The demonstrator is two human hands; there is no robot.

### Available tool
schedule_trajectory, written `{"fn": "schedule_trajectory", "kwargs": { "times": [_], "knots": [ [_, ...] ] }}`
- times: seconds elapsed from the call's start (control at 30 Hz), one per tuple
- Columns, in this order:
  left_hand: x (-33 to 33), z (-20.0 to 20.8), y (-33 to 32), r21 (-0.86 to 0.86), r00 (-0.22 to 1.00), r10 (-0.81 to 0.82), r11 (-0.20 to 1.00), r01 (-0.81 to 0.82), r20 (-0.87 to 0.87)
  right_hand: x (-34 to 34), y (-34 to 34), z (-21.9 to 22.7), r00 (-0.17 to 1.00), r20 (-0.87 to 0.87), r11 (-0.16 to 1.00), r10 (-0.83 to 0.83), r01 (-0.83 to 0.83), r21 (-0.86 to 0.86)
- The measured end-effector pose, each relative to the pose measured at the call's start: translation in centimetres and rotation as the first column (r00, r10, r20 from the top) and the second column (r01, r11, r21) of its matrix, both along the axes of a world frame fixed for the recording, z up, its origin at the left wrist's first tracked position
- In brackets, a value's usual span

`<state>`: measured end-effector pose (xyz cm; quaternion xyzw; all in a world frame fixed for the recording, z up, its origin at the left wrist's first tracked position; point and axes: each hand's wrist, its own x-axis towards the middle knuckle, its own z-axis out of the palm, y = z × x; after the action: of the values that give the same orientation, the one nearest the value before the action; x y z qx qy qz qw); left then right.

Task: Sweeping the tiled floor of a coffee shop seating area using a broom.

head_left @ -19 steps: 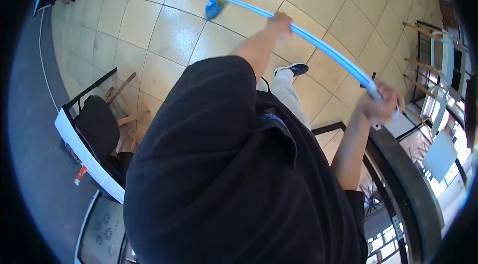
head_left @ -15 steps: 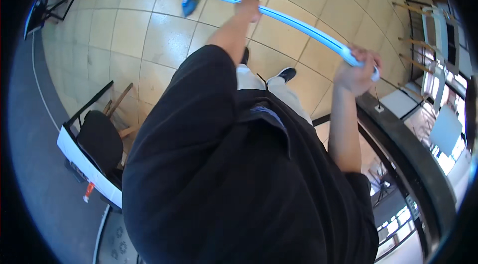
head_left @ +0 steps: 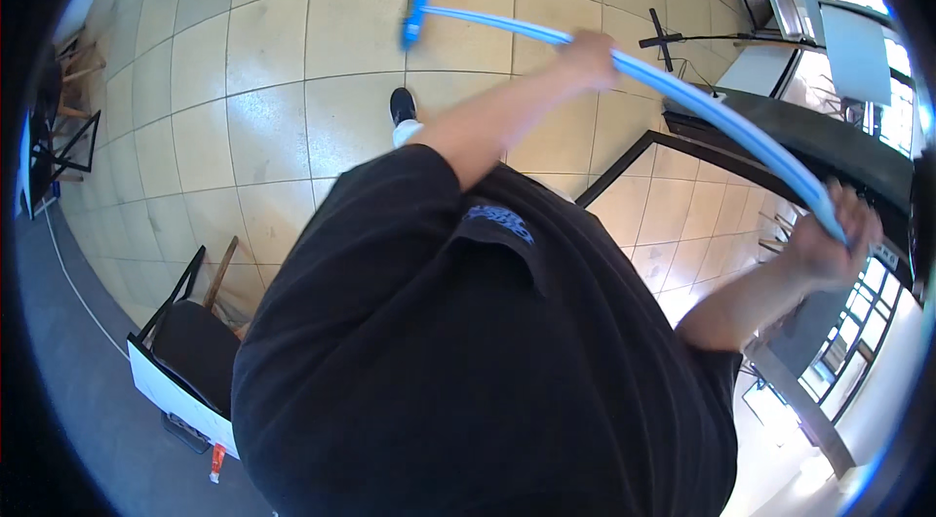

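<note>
A long light-blue pole slants across the upper right, belonging to what looks like a broom [head_left: 721, 115]. Its narrow blue head [head_left: 417, 10] lies on the tiled floor beyond my feet; it is blurred, so its bristles or pad cannot be made out. My left hand [head_left: 589, 60] is wrapped round the pole partway along, palm down. Higher up, near the top end, my right hand [head_left: 831, 239] grips it, held out to the right at the level of the black ledge.
Cream tiles [head_left: 268, 44] cover the floor. On the left stands a black chair [head_left: 195, 353] beside a white-edged table [head_left: 180, 400]. A black frame [head_left: 624, 169] and a dark ledge [head_left: 829, 122] are close on the right, with a black cross-shaped stand foot [head_left: 663, 39] beyond.
My body has turned to the right. Both hands have swung rightward with the broom, the right one also lower in view. The head shows slightly farther right, still on the floor.
</note>
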<state>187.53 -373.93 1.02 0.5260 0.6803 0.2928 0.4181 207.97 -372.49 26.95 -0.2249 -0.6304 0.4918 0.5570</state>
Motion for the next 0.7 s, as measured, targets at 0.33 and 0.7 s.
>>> {"fn": "schedule_trajectory", "kwargs": {
  "times": [0.33, 0.7],
  "knots": [
    [21.2, 3.0, -0.2, 0.19, 0.825, -0.557, 0.824, 0.534, 0.095, 11.4, -8.9, 4.8, 0.942, 0.336, 0.907, -0.017, -0.127, 0.402],
    [10.5, -7.7, -4.8, -0.182, 0.997, -0.072, 0.981, 0.073, 0.011, 7.2, -1.2, -8.8, 0.976, -0.053, 0.977, -0.209, 0.207, -0.048]
  ]
}}
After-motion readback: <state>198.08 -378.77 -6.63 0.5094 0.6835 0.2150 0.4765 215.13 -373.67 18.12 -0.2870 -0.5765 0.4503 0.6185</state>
